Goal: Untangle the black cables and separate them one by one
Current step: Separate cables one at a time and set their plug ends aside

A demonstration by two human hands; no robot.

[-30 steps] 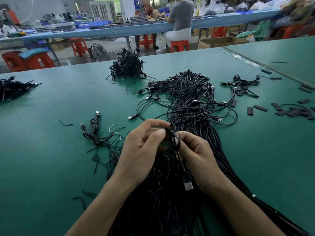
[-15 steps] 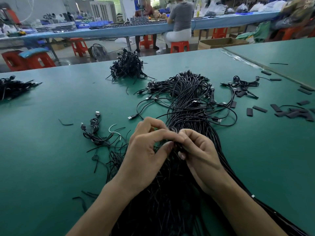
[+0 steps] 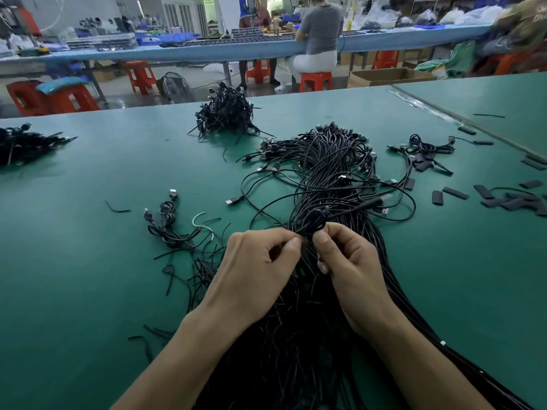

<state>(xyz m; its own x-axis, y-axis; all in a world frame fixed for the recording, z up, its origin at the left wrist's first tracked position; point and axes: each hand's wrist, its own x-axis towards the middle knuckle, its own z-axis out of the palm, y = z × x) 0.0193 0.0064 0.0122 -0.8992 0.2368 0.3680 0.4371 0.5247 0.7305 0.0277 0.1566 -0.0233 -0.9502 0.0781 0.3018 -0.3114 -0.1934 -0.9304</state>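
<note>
A big bundle of black cables (image 3: pixel 331 173) lies down the middle of the green table (image 3: pixel 88 261), fanning out at the far end and running under my forearms. Just above it I hold a small coiled loop of one black cable (image 3: pixel 315 221). My left hand (image 3: pixel 257 267) pinches the cable at the loop's left side between thumb and forefinger. My right hand (image 3: pixel 349 261) grips the loop's right side with curled fingers. A blurred plug end (image 3: pixel 384 199) of that cable sticks out to the right.
A few separated cables (image 3: pixel 165 223) and wire scraps lie left of my hands. Two piles of coiled cables sit further off, one at the far centre (image 3: pixel 225 113) and one at the left edge (image 3: pixel 26 143). Black sleeve pieces (image 3: pixel 503 196) are scattered right. A person sits at a far bench.
Both hands have lifted and shifted forward. The cable end that hung below my hands a second ago is now wound into a small loop held between them, its plug swinging right.
</note>
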